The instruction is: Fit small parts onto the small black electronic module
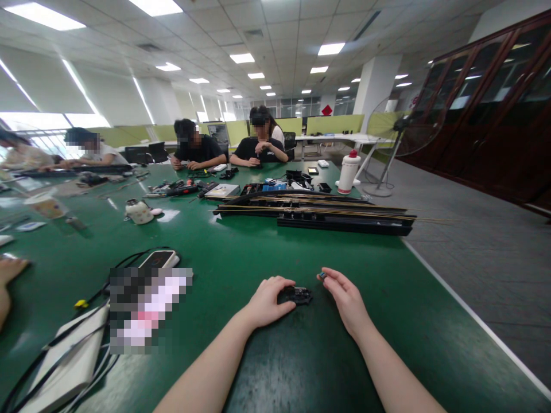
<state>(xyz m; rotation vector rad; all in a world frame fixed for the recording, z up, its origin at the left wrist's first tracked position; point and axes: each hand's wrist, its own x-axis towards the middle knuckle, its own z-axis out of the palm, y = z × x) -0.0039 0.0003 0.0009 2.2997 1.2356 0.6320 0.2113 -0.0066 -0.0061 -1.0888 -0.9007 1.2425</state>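
Observation:
My left hand [267, 299] rests on the green table [241, 252] with its fingers curled over a small black part [297, 295], holding it down. My right hand [344, 298] hovers just right of that part, thumb and forefinger pinched on a tiny dark piece [322, 275]. The two hands are a few centimetres apart near the table's front edge.
Long black rails with thin rods [318, 212] lie across the table further back. A white bottle with red cap [348, 172], tool trays [275, 188], a small white pot [138, 211], cables and a white device [69, 361] lie around. Several people sit at the far end. Another person's hand [8, 272] shows at left.

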